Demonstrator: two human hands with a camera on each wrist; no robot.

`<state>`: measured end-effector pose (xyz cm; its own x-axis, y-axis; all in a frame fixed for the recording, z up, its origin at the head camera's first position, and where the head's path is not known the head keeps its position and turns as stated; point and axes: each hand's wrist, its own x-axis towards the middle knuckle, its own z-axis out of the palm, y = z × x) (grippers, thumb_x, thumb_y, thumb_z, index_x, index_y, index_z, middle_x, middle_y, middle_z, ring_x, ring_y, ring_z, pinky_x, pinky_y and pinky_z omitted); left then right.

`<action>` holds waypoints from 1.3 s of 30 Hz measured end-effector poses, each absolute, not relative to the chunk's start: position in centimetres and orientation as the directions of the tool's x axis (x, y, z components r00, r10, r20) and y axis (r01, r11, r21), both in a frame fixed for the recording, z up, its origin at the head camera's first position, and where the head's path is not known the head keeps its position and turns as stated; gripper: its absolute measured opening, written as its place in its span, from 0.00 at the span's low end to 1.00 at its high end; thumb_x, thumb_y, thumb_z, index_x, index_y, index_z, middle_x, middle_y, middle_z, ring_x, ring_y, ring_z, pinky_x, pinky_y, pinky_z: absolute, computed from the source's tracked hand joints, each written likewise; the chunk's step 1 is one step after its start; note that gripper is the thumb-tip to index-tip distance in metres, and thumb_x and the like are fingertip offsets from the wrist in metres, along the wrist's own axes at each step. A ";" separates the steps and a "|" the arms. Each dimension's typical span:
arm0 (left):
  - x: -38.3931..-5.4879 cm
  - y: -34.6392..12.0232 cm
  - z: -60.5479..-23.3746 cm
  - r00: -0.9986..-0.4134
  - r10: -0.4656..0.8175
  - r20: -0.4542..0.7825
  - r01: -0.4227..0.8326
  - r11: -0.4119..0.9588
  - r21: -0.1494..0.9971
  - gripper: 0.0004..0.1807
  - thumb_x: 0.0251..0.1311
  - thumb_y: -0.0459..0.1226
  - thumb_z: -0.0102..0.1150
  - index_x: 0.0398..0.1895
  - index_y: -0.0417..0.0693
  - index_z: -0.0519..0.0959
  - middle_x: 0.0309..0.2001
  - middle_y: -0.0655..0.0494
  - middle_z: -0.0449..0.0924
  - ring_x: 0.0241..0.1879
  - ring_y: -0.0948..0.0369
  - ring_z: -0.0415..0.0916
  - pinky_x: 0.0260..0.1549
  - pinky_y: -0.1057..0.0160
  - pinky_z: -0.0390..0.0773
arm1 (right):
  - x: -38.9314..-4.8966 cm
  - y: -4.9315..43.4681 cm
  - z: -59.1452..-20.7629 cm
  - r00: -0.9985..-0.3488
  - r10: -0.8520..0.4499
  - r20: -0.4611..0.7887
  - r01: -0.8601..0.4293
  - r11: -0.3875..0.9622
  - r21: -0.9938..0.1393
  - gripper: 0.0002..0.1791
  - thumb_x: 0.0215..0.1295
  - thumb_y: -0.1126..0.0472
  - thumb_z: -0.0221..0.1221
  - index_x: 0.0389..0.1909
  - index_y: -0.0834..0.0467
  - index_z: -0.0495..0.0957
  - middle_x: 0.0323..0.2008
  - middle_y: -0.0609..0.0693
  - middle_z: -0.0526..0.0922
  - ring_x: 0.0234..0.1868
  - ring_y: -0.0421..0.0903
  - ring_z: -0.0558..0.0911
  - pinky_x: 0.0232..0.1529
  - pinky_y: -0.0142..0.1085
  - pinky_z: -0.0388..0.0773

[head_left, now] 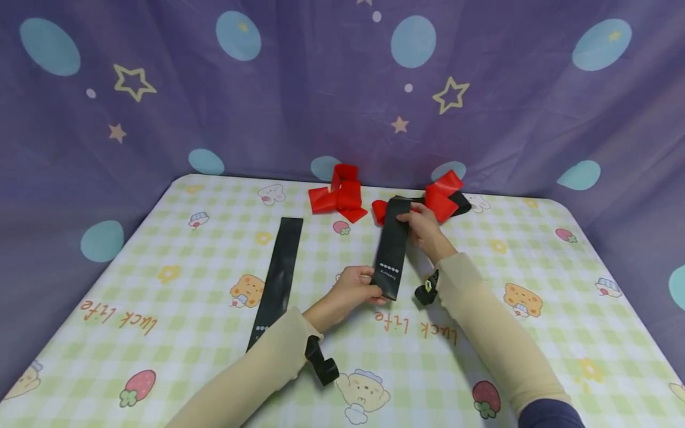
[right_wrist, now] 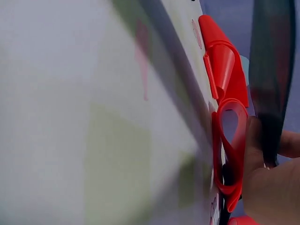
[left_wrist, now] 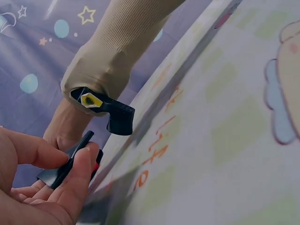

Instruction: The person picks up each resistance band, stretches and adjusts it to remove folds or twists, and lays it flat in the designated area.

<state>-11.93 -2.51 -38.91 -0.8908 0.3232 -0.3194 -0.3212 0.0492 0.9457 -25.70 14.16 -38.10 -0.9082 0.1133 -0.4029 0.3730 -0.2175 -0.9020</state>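
Note:
Between my hands a black resistance band [head_left: 392,246] with white dots and print hangs over the table. My left hand [head_left: 350,288] pinches its near end between thumb and fingers. Higher up, near the far end, my right hand [head_left: 425,229] grips the band's right edge. In the right wrist view the dark band [right_wrist: 272,61] runs upward from between thumb and fingers. A second black band [head_left: 279,273] lies flat to the left, its near end hidden by my left sleeve.
Folded red bands [head_left: 346,196] lie at the table's back edge. Another red band [head_left: 441,196] sits behind my right hand, together with a black band [head_left: 461,203]. Beyond the checked tablecloth [head_left: 203,333] hangs a purple curtain [head_left: 321,89].

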 end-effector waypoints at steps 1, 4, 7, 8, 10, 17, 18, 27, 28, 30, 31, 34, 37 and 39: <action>-11.8 -2.7 -39.0 -0.889 0.328 -0.320 -0.320 0.055 0.946 0.17 0.52 0.19 0.50 0.48 0.27 0.73 0.35 0.36 0.84 0.21 0.65 0.79 0.32 0.66 0.83 | -25.7 14.2 -38.1 -0.910 0.117 -0.399 0.369 -0.213 -0.905 0.31 0.59 0.77 0.52 0.64 0.61 0.61 0.51 0.51 0.70 0.41 0.41 0.76 0.37 0.25 0.76; -11.4 -3.3 -39.1 -0.884 0.352 -0.308 -0.307 0.062 0.950 0.16 0.53 0.19 0.50 0.47 0.26 0.73 0.36 0.32 0.83 0.22 0.64 0.80 0.31 0.65 0.83 | -25.8 14.3 -37.9 -0.909 0.130 -0.397 0.368 -0.198 -0.908 0.31 0.59 0.75 0.52 0.64 0.61 0.60 0.46 0.49 0.69 0.35 0.39 0.74 0.31 0.23 0.73; -10.9 -3.9 -39.2 -0.871 0.381 -0.310 -0.310 0.065 0.949 0.16 0.53 0.19 0.50 0.47 0.26 0.73 0.36 0.31 0.83 0.23 0.64 0.81 0.29 0.65 0.83 | -25.7 14.4 -37.8 -0.905 0.123 -0.406 0.380 -0.194 -0.905 0.33 0.60 0.74 0.52 0.67 0.60 0.58 0.39 0.46 0.69 0.28 0.37 0.73 0.28 0.22 0.72; -10.8 -4.1 -39.2 -0.865 0.391 -0.316 -0.316 0.066 0.946 0.15 0.54 0.20 0.50 0.47 0.26 0.73 0.35 0.32 0.83 0.23 0.63 0.81 0.29 0.66 0.83 | -25.7 14.4 -37.7 -0.904 0.118 -0.410 0.384 -0.194 -0.903 0.33 0.60 0.74 0.52 0.68 0.60 0.57 0.38 0.46 0.69 0.27 0.36 0.73 0.28 0.23 0.72; -10.5 -4.4 -39.4 -0.849 0.412 -0.330 -0.332 0.070 0.941 0.14 0.55 0.20 0.51 0.46 0.27 0.72 0.35 0.32 0.83 0.25 0.62 0.83 0.28 0.67 0.82 | -25.7 14.5 -37.7 -0.903 0.110 -0.416 0.391 -0.193 -0.900 0.35 0.60 0.73 0.53 0.69 0.59 0.56 0.37 0.46 0.69 0.27 0.36 0.72 0.27 0.23 0.72; -9.6 -5.0 -39.7 -0.816 0.458 -0.353 -0.361 0.075 0.930 0.13 0.54 0.21 0.52 0.44 0.29 0.71 0.36 0.31 0.83 0.28 0.60 0.85 0.28 0.69 0.82 | -25.6 14.7 -37.6 -0.909 0.097 -0.405 0.384 -0.181 -0.905 0.33 0.60 0.73 0.53 0.67 0.58 0.59 0.35 0.44 0.68 0.27 0.37 0.69 0.25 0.24 0.70; -9.5 -5.1 -39.6 -0.813 0.462 -0.355 -0.363 0.076 0.929 0.13 0.54 0.20 0.52 0.44 0.29 0.72 0.36 0.31 0.83 0.28 0.59 0.85 0.28 0.68 0.82 | -25.6 14.8 -37.6 -0.910 0.102 -0.401 0.380 -0.181 -0.907 0.30 0.59 0.73 0.53 0.64 0.58 0.61 0.33 0.44 0.69 0.25 0.37 0.69 0.25 0.24 0.69; -8.4 -5.3 -39.1 -0.821 0.436 -0.368 -0.365 0.095 0.926 0.15 0.56 0.22 0.52 0.48 0.27 0.73 0.36 0.32 0.83 0.33 0.53 0.86 0.31 0.65 0.83 | -25.8 15.2 -37.2 -0.923 0.114 -0.367 0.336 -0.220 -0.916 0.16 0.59 0.75 0.53 0.42 0.53 0.66 0.18 0.41 0.70 0.15 0.36 0.67 0.17 0.25 0.66; -8.3 -5.3 -39.0 -0.821 0.435 -0.371 -0.367 0.095 0.925 0.16 0.56 0.22 0.52 0.49 0.26 0.73 0.37 0.32 0.83 0.34 0.52 0.86 0.31 0.65 0.84 | -25.9 15.2 -37.2 -0.925 0.120 -0.360 0.330 -0.213 -0.920 0.15 0.59 0.75 0.53 0.41 0.53 0.65 0.16 0.41 0.68 0.13 0.36 0.65 0.16 0.25 0.63; -8.1 -5.5 -38.9 -0.819 0.435 -0.374 -0.374 0.090 0.923 0.16 0.56 0.22 0.52 0.50 0.26 0.73 0.38 0.33 0.83 0.36 0.51 0.86 0.32 0.65 0.84 | -25.9 15.4 -37.2 -0.930 0.121 -0.346 0.317 -0.208 -0.925 0.15 0.60 0.74 0.53 0.40 0.53 0.64 0.12 0.41 0.64 0.10 0.37 0.59 0.13 0.26 0.58; -8.0 -5.5 -38.9 -0.819 0.434 -0.375 -0.376 0.087 0.923 0.16 0.56 0.22 0.52 0.50 0.25 0.73 0.38 0.33 0.83 0.36 0.51 0.85 0.33 0.65 0.84 | -26.0 15.5 -37.2 -0.935 0.116 -0.336 0.307 -0.214 -0.928 0.14 0.60 0.74 0.53 0.39 0.54 0.64 0.11 0.41 0.62 0.09 0.37 0.58 0.12 0.26 0.57; -7.7 -5.8 -38.8 -0.822 0.430 -0.373 -0.377 0.080 0.923 0.17 0.57 0.23 0.53 0.50 0.25 0.73 0.39 0.33 0.83 0.36 0.51 0.86 0.33 0.65 0.84 | -26.0 15.7 -37.1 -0.940 0.110 -0.324 0.296 -0.211 -0.932 0.13 0.61 0.74 0.52 0.37 0.54 0.63 0.10 0.41 0.61 0.09 0.36 0.57 0.13 0.26 0.58; -7.3 -6.0 -38.8 -0.827 0.432 -0.360 -0.373 0.057 0.926 0.17 0.57 0.23 0.52 0.51 0.24 0.72 0.39 0.32 0.83 0.35 0.52 0.86 0.33 0.64 0.84 | -26.1 15.6 -37.0 -0.943 0.103 -0.317 0.292 -0.202 -0.935 0.12 0.61 0.73 0.53 0.37 0.55 0.65 0.12 0.40 0.66 0.11 0.35 0.63 0.15 0.25 0.62; -7.0 -6.0 -38.9 -0.829 0.436 -0.349 -0.373 0.033 0.927 0.17 0.57 0.23 0.52 0.51 0.24 0.72 0.39 0.32 0.83 0.35 0.53 0.86 0.33 0.64 0.84 | -26.1 15.6 -37.0 -0.947 0.093 -0.308 0.283 -0.216 -0.934 0.11 0.61 0.74 0.53 0.37 0.56 0.67 0.14 0.41 0.71 0.14 0.34 0.69 0.18 0.24 0.69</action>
